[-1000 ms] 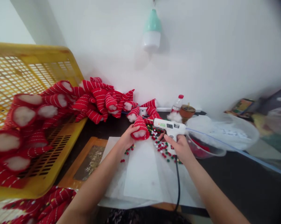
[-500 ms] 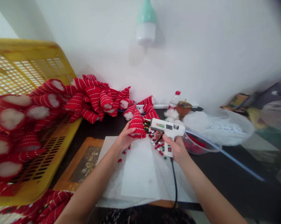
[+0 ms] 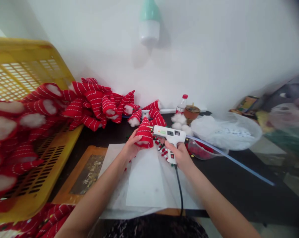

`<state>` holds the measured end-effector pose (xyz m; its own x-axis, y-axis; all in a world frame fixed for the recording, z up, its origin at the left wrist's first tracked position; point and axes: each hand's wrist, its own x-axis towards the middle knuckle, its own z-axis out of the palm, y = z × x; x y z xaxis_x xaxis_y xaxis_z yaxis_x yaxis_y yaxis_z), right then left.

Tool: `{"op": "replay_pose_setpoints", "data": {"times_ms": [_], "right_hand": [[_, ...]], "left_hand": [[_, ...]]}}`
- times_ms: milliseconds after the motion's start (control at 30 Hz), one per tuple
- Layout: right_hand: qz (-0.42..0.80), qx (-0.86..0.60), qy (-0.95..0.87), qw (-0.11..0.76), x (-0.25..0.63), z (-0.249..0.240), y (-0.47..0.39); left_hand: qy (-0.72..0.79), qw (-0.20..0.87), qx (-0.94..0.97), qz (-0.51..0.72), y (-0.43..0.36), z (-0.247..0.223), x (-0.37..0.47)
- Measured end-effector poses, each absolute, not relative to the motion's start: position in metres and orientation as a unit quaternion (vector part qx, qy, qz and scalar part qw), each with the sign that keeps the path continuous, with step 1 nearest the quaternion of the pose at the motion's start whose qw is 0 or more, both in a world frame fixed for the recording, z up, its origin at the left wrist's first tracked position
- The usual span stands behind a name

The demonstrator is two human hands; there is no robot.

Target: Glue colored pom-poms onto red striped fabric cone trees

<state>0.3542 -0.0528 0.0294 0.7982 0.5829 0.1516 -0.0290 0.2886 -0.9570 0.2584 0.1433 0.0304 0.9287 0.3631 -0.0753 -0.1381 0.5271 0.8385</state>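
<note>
Head view: left hand grasps red cone, tip away; right hand grips glue gun, nozzle leftward at it (contact unclear).

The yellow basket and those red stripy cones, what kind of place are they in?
Probably a small craft workshop, maybe at home: the yellow basket is heaped with stuffed red cones, and the right hand holds what looks like a glue gun.
</note>
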Motion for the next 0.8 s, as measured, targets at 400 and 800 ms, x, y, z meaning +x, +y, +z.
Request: {"op": "replay_pose_setpoints", "data": {"times_ms": [400,800], "right_hand": [[0.101,-0.663,-0.354,0.651,0.348,0.044,-0.062],[-0.032,-0.723,-0.427,0.541,0.341,0.033,-0.067]], "left_hand": [[0.141,0.823,0.511,0.203,0.143,0.027,0.265],[0.125,0.793,0.548,0.235,0.149,0.026,0.263]]}}
